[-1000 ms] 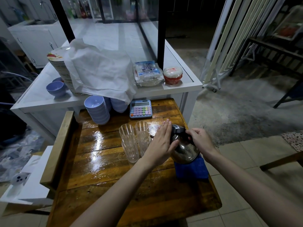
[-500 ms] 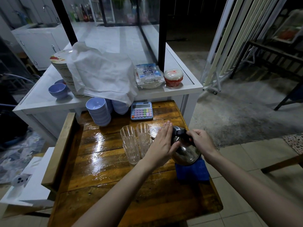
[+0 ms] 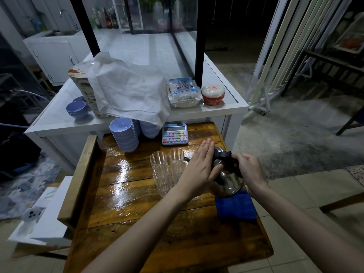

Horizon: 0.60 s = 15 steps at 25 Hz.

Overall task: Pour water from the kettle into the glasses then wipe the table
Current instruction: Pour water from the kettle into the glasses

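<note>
Your right hand (image 3: 249,169) has its grip closed around the black handle of the kettle (image 3: 226,180), while your left hand (image 3: 199,170) lies flat and open against the kettle's lid and side, steadying it without clasping. The kettle sits tilted on the blue cloth (image 3: 235,206), just under your right grip. The glasses (image 3: 167,170), just left of your left hand, look empty, so pouring seems not yet begun and wiping remains. The wooden surface (image 3: 122,209) ends close to the right of your grip; open room lies toward you and leftward. The calculator (image 3: 175,134) sits beyond.
</note>
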{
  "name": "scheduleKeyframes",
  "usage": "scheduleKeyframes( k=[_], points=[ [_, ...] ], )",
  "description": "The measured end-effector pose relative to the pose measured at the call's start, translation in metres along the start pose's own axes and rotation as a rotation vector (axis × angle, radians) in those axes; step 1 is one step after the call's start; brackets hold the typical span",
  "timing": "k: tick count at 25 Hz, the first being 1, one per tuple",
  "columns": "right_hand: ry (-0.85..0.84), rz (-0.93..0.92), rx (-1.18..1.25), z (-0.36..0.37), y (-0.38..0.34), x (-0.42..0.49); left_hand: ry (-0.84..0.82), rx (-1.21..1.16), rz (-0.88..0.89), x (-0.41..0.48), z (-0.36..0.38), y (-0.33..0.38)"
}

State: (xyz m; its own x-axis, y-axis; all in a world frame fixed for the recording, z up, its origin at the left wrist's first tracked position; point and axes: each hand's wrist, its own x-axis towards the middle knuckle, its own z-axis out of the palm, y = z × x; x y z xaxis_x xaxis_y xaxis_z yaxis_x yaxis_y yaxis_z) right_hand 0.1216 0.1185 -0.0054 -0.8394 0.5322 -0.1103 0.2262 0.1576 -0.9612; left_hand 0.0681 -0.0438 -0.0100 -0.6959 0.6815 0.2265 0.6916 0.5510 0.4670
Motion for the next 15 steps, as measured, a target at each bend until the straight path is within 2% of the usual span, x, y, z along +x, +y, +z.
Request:
scheduleKeyframes(
  k=[15],
  points=[
    [-0.114, -0.145, -0.198, 0.039, -0.03, -0.004, 0.054, -0.094, -0.169, -0.03, -0.018, -0.021]
  ],
)
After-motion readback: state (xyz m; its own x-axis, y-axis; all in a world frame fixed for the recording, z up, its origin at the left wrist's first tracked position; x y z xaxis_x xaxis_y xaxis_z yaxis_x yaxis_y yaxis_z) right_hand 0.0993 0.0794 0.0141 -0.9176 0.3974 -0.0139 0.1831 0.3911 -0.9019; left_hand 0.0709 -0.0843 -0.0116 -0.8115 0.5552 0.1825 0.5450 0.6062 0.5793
